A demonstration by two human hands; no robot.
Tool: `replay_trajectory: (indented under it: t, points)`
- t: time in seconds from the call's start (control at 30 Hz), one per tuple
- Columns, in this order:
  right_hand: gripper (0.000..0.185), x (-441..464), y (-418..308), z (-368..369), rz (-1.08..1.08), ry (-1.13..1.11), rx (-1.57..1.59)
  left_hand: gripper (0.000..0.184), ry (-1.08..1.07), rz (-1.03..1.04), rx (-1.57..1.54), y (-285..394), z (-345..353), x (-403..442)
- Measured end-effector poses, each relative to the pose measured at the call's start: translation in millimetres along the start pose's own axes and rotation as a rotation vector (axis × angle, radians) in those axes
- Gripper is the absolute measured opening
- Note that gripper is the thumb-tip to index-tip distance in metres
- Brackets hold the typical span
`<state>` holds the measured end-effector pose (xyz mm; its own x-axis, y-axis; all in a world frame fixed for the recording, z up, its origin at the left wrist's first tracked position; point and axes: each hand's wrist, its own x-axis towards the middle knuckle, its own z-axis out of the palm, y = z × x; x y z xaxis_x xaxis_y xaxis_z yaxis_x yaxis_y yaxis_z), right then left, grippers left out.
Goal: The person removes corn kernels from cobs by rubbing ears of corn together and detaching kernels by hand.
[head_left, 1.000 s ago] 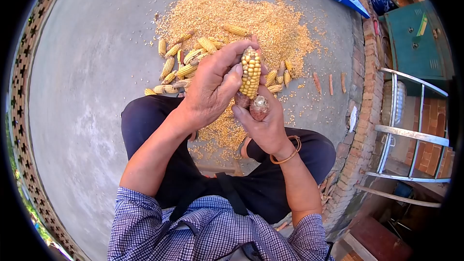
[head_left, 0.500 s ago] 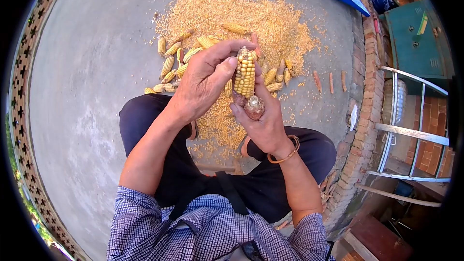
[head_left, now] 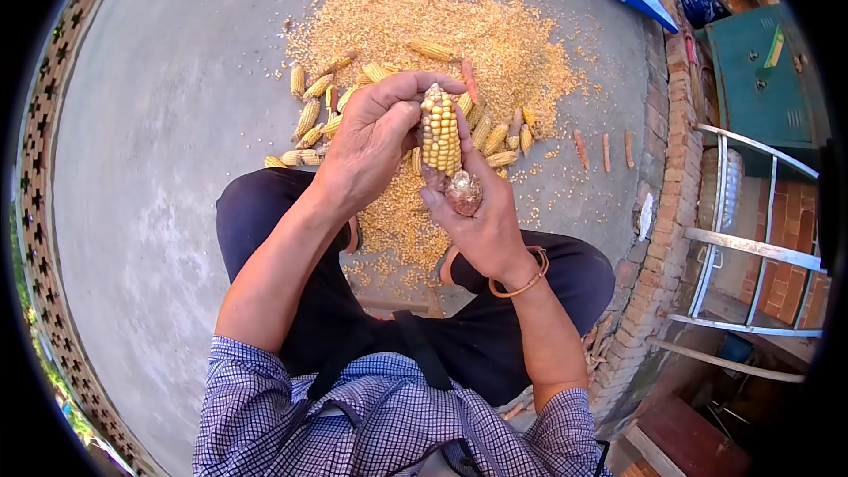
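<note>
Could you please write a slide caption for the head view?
A left hand and right hand hold a corn ear near loose kernels on grey floor.

At centre, between my left hand and right hand, is an ear of corn, a cob just below it. Upper centre, a kernel heap lies on the floor, ears along its lower-left edge, 3 stripped cobs to its lower right.

Yellow corn ear (bare in patches), tip forward, just beside a reddish-brown cob, pale end up
</note>
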<state>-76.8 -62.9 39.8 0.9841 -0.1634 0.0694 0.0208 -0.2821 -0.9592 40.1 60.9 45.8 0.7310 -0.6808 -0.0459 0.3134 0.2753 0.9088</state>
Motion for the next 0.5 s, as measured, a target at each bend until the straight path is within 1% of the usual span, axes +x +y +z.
replay_trajectory:
  t: [0.03,0.13,0.17,0.27,0.37,0.5]
  points:
    - [0.043,-0.3,1.0,-1.1,0.035,-0.017,0.055,0.037,0.025,-0.026,-0.026,3.2,2.8,-0.1]
    - [0.046,-2.5,-0.2,-7.4,0.127,-0.087,0.163,0.037,0.007,-0.042,-0.182,13.6,10.8,-1.9]
    - [0.048,-2.6,-0.7,-8.3,0.153,-0.113,0.190,0.037,-0.012,-0.033,-0.154,12.5,10.2,-1.9]
    - [0.044,-3.0,2.7,-4.2,0.092,-0.050,0.204,0.036,-0.055,-0.010,-0.090,7.1,5.7,-0.4]
    - [0.043,-2.9,2.4,0.1,0.095,-0.020,0.192,0.035,-0.070,0.018,-0.045,2.7,0.8,-0.5]
    - [0.041,-2.7,6.9,2.3,0.058,-0.021,0.077,0.036,-0.048,0.057,0.096,-1.1,-1.6,-0.8]
